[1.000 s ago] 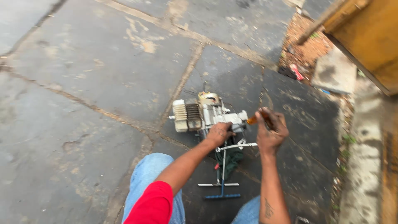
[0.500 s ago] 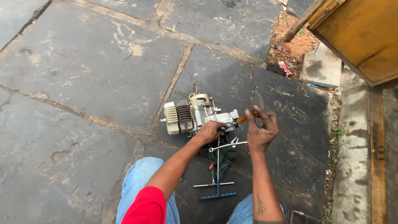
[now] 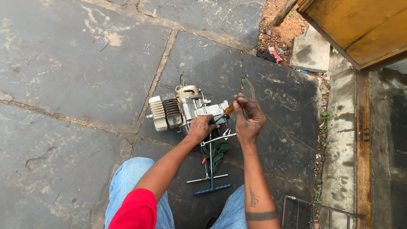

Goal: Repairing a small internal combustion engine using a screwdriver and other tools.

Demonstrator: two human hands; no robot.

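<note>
Sitting on the dark stone floor (image 3: 76, 63), a person in blue jeans and a red sleeve works on a small engine (image 3: 182, 111). It lies on its side on the stones, just in front of the knees. It has pale ribbed fins on its left end and yellow wires on top.

The left hand (image 3: 201, 128) presses down on the engine body, fingers curled over it to hold it. The right hand (image 3: 248, 118) is closed around a screwdriver (image 3: 225, 111) with an orange handle. Its thin tip points at the right end of the engine.

Two long T-shaped tools (image 3: 210, 169), one with a blue handle, lie on the floor between the legs. A dark green rag (image 3: 218, 150) lies beside them, close under the engine.

A yellow wooden board (image 3: 360, 29) sits at the top right, with red dirt near it.
</note>
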